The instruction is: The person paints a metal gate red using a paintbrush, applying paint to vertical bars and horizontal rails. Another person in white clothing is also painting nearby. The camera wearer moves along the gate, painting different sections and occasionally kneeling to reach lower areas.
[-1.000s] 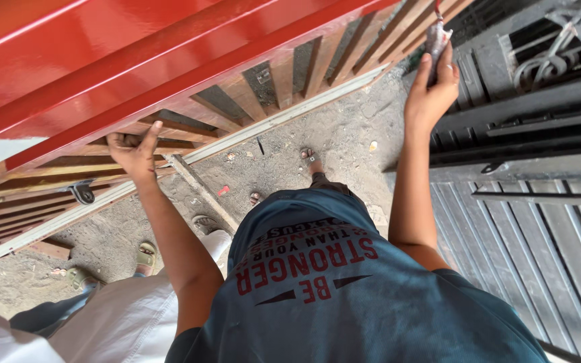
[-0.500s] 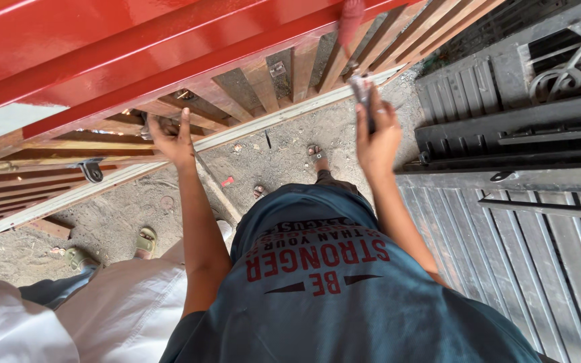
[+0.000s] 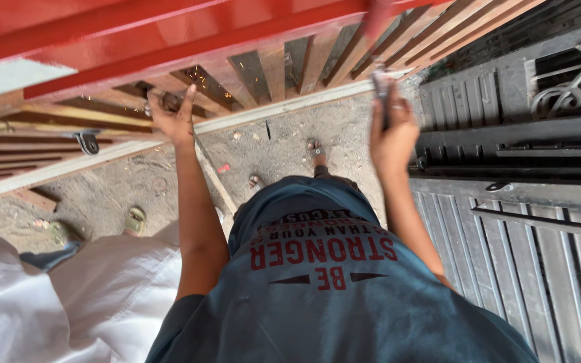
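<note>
A red-painted metal frame (image 3: 169, 47) with bare brown slats (image 3: 270, 67) stands tilted in front of me, over dirt ground. My left hand (image 3: 173, 119) reaches up to a dark slat near the frame's lower rail; its fingers curl round the slat's edge and the index finger points up. My right hand (image 3: 391, 134) is raised further right and grips a small grey tool (image 3: 381, 84), whose tip is against a slat. A blurred red streak lies just above the tool. My blue shirt with red lettering fills the lower middle.
Grey metal gate panels (image 3: 519, 202) lie stacked on the right. A person in white clothing (image 3: 68, 302) stands close at the lower left, with a sandalled foot (image 3: 132, 218) on the dirt. A pale rail (image 3: 102, 158) runs along the frame's foot.
My right hand with the tool has come down and left along the slats. My left hand has shifted right along the frame and now curls on a slat.
</note>
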